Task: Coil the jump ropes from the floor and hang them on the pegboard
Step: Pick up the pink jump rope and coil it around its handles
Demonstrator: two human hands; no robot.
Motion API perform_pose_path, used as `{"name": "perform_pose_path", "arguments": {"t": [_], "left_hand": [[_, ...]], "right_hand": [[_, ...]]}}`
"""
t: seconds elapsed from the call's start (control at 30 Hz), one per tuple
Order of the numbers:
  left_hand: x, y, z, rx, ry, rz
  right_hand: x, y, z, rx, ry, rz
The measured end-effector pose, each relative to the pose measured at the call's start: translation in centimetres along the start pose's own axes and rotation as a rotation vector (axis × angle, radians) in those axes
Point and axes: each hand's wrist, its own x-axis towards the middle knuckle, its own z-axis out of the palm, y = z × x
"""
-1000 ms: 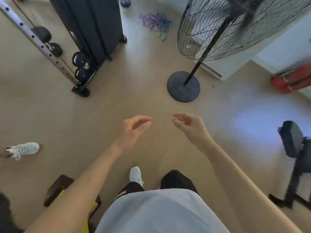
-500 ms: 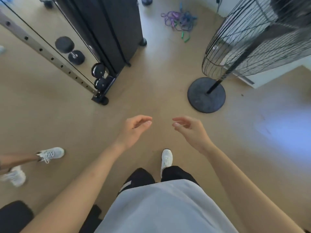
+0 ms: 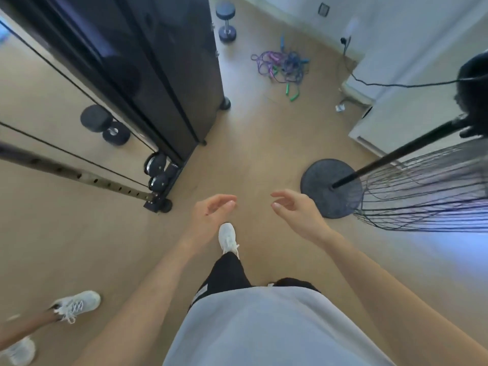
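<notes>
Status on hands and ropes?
Left hand open, empty. Right hand open, empty. Ropes in a tangled heap on the floor ahead, untouched. Fan base to the right of the path, black cabinet to the left.

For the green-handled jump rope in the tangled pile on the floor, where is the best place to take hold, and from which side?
Probably by the green handles: they lie free at the near edge of the tangled pile. Come from the near side, from above.

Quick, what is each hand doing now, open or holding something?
Left hand: open, fingers loosely curled, holding nothing.
Right hand: open, fingers loosely curled, holding nothing.
</notes>
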Motion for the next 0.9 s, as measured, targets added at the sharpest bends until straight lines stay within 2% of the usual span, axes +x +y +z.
{"name": "perform_pose_path", "arguments": {"t": [0.27,0.5,0.67,0.9], "left_hand": [[16.2,8.4,-6.6,0.095,-0.142,0.035],[30.1,14.7,-7.9,0.252,-0.253,0.043],[39.6,19.6,-7.8,0.369,-0.249,0.048],[50.7,25.6,-7.3,0.355,-0.243,0.007]], "right_hand": [[13.0,-8.8,-1.5,0.100,0.117,0.091],[24.8,-10.1,-7.0,0.161,0.197,0.160],[34.5,-10.6,-11.7,0.215,0.179,0.159],[46.0,-12.8,-19.0,0.206,0.159,0.182]]}}
